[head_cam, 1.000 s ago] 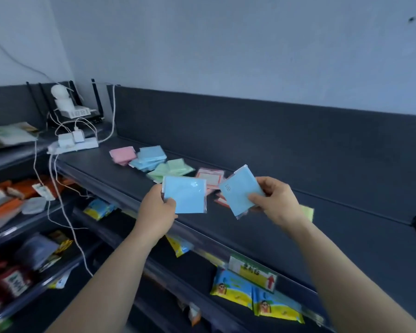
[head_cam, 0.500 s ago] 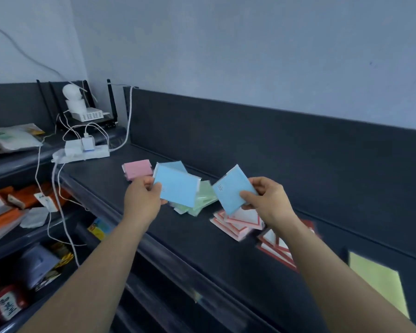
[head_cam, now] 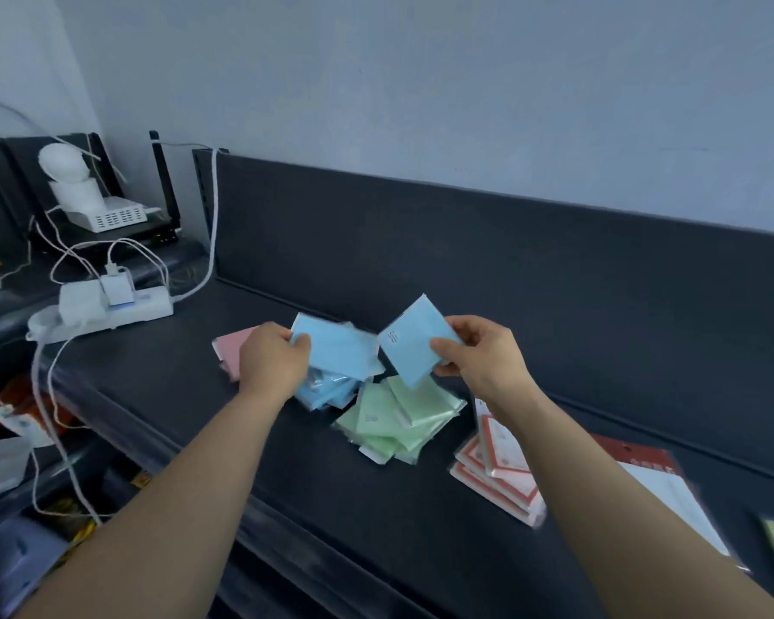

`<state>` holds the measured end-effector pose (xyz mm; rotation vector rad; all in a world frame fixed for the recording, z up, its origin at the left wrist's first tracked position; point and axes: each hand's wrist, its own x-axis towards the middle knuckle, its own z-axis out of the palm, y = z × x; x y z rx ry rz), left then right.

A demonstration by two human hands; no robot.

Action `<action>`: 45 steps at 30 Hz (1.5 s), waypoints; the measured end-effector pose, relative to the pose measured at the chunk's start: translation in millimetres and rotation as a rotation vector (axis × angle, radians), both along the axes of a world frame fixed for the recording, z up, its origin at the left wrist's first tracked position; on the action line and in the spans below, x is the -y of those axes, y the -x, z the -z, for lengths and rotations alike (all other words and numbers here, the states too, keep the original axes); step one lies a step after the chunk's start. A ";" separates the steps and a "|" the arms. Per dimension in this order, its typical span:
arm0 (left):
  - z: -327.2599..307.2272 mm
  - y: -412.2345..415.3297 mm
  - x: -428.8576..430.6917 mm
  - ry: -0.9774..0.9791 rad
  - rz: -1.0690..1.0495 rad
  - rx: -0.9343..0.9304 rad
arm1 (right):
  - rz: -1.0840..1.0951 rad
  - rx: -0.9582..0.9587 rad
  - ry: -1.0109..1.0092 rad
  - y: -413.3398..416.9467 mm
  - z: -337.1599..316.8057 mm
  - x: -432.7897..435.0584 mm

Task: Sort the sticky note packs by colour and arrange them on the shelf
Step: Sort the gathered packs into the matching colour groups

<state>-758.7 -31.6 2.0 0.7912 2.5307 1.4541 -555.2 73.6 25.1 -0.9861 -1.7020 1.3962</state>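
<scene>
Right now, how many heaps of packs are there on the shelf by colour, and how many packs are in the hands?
Blue heap: 1
Green heap: 1
Pink heap: 1
Red-and-white heap: 1
Blue pack in left hand: 1
Blue pack in right hand: 1
Total: 4 heaps, 2 held packs

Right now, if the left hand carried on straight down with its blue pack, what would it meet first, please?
Most likely the blue pile directly beneath: the left hand holds its blue pack just over it. Whether they already touch is unclear; the pink pack lies off to the left.
</scene>
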 end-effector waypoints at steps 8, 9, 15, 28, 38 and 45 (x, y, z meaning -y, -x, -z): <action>11.6 30.0 9.1 0.140 0.129 -0.251 | -0.012 0.048 0.029 61.6 5.6 1.7; 10.1 30.3 12.3 0.133 0.134 -0.301 | -0.005 0.076 0.028 68.1 7.8 0.6; 1.8 26.9 29.5 0.127 0.140 -0.548 | 0.052 0.410 -0.284 90.1 13.7 3.9; 6.9 -32.6 20.9 -0.075 0.439 -0.726 | 0.273 0.573 -0.578 2.2 22.9 36.1; 3.8 -161.3 8.5 -0.097 0.685 -0.771 | 0.515 0.808 -0.573 -153.9 19.5 73.9; 5.3 -286.2 21.0 -0.096 0.791 -0.727 | 0.590 0.870 -0.521 -283.4 24.5 103.4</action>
